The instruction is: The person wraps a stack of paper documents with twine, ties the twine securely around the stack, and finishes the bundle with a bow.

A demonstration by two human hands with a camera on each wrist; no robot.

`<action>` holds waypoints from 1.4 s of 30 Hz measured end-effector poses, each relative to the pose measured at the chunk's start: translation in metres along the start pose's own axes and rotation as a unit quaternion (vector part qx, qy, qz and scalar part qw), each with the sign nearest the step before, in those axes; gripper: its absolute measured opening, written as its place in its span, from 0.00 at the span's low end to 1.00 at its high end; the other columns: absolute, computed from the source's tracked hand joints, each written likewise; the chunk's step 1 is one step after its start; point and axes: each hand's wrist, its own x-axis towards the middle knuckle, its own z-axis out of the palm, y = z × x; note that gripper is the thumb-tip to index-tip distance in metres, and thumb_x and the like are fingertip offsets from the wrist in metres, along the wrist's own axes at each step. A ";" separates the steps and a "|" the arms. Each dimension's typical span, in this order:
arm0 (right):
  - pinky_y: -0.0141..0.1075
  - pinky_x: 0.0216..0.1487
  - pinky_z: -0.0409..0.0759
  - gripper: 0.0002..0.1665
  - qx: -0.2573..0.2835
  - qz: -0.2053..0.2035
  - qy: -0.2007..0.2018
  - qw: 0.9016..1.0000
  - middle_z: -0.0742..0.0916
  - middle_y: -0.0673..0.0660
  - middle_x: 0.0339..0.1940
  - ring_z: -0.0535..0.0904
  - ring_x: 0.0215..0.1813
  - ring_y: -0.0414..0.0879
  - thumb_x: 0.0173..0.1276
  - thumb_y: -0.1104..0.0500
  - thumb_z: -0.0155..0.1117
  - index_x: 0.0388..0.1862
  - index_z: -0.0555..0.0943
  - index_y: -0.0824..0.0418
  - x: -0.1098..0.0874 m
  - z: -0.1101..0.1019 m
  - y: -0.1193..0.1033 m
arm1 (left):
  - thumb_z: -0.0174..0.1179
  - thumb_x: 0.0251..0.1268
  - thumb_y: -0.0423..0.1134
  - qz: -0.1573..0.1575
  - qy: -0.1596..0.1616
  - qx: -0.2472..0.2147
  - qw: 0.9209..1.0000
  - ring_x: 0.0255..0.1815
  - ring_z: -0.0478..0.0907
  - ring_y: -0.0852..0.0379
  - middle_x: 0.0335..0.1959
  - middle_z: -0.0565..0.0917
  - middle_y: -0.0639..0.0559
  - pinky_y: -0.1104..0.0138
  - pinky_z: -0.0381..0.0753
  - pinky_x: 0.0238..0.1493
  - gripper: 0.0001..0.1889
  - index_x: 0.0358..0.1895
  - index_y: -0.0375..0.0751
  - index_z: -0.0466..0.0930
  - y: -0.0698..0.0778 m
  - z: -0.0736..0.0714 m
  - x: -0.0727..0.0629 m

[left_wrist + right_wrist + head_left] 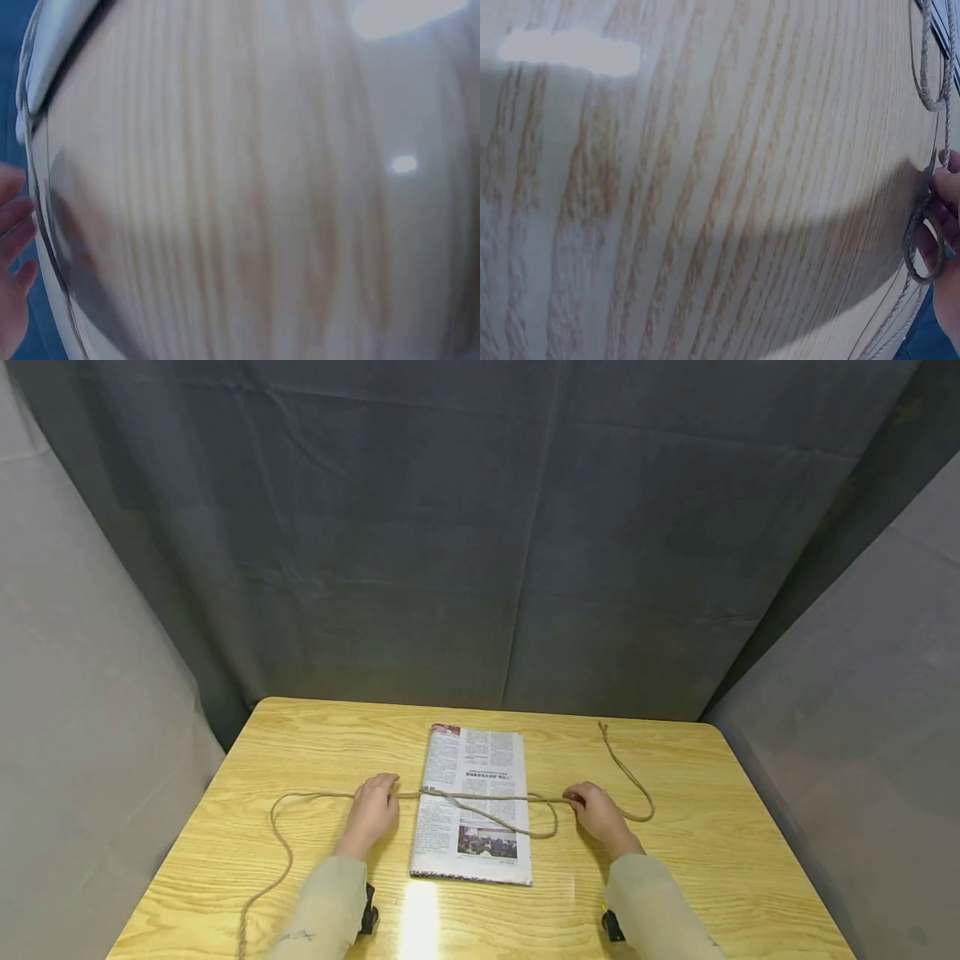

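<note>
Fingers and thumb of my right hand [597,812] pinch the twisted tan rope [487,797], while those of my left hand [372,810] lie loosely parted beside it; whether they touch it, I can't quite tell. Between both sets of fingers, the folded newspaper [448,822] lies flat on the wood-grained bench [675,877], crossed by the rope, whose narrow loop [556,822] reaches toward my right fingers. Only my right wrist view clearly shows a small round coil [910,255] just beside that pinch.
</note>
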 end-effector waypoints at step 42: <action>0.36 0.27 0.76 0.03 -0.144 -0.204 0.010 0.968 0.80 0.49 0.22 0.77 0.25 0.41 0.68 0.63 0.54 0.33 0.74 0.60 0.018 0.021 -0.052 | 0.71 0.36 0.55 0.055 -0.102 0.136 0.984 0.47 0.69 0.45 0.49 0.73 0.42 0.55 0.73 0.43 0.39 0.51 0.33 0.71 0.071 0.025 -0.029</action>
